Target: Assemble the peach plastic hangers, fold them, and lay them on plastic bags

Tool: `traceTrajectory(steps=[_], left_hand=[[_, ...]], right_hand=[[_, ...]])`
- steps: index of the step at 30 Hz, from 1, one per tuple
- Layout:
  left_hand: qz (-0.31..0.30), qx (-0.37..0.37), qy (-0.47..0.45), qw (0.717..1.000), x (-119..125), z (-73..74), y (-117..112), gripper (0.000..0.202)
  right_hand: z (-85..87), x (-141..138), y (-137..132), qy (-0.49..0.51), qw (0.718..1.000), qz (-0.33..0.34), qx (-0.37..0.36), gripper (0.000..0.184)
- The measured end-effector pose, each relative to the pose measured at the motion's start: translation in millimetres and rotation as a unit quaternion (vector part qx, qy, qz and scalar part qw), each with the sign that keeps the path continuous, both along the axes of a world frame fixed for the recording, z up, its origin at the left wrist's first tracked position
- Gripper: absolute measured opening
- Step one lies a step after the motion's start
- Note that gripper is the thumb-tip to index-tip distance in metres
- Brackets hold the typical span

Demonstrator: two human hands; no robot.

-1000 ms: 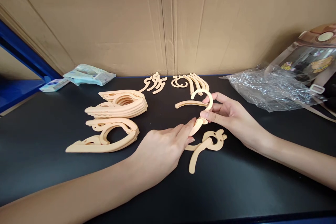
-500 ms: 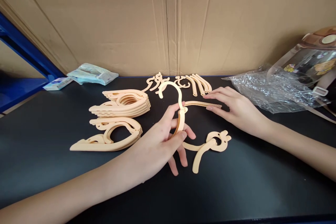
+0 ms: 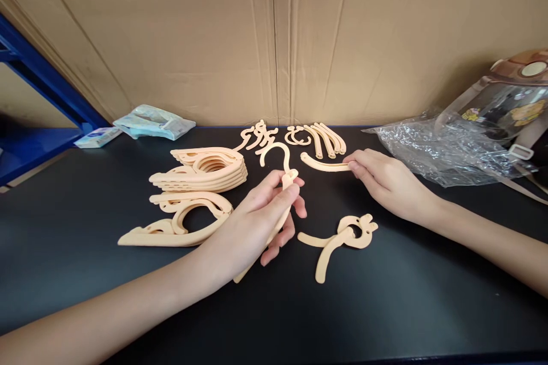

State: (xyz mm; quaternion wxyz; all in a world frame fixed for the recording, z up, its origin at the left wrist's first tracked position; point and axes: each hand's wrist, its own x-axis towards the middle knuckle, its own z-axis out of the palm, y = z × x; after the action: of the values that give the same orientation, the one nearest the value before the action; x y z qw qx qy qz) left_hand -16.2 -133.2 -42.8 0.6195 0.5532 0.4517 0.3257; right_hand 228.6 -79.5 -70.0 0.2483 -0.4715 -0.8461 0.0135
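My left hand (image 3: 274,211) is closed around a beige hanger arm joined to a curved hook (image 3: 278,149); the fingers cover much of the arm. Its lower end shows below my wrist. My right hand (image 3: 377,177) pinches the right end of a loose curved hanger arm (image 3: 324,165), which points left toward the hook and stays apart from it. Between and below the hands, a ring-shaped piece with two crossed curved strips (image 3: 340,239) lies on the black table (image 3: 385,308).
Left of my hands lie stacked folded hangers (image 3: 199,174) and another folded pile (image 3: 171,238). Loose hooks (image 3: 257,136) and several hanger arms (image 3: 327,140) sit at the back. Wipes packs (image 3: 154,122) are back left; a plastic bag (image 3: 449,151) and a clear water bottle (image 3: 514,91) are right.
My right hand has gripped the loose hanger arm and lifted it, turning its curve downward. My left hand has tilted the hook piece and moved it slightly left.
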Motion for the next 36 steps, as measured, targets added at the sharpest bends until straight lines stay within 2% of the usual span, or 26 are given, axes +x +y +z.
traceTrajectory(steps=[6, 10, 14, 19, 28, 36], left_hand=[[0.006, -0.011, -0.040, 0.999, -1, -2.2, 4, 0.006], [0.013, -0.046, -0.062, 0.997, -5, -5.0, 5, 0.020], [-0.028, -0.061, -0.047, 0.997, -7, -6.1, 5, 0.037], [-0.018, -0.094, -0.066, 0.993, -6, -5.0, 6, 0.028], [-0.051, -0.142, -0.090, 0.985, -6, 0.5, 7, 0.022], [-0.065, -0.130, -0.075, 0.986, -6, -2.5, 7, 0.025]], right_hand=[[5.8, -1, -6, 0.003, 1.000, 0.019, -0.006, 0.039], [6.8, -2, -7, 0.000, 0.999, 0.032, 0.014, 0.049], [7.4, -2, -8, -0.002, 0.999, 0.047, 0.023, 0.054], [8.8, -3, -10, 0.001, 0.997, 0.066, 0.029, 0.059], [8.4, -2, -11, 0.014, 0.993, 0.096, 0.071, 0.054], [10.6, -4, -14, 0.015, 0.991, 0.108, 0.073, 0.052]])
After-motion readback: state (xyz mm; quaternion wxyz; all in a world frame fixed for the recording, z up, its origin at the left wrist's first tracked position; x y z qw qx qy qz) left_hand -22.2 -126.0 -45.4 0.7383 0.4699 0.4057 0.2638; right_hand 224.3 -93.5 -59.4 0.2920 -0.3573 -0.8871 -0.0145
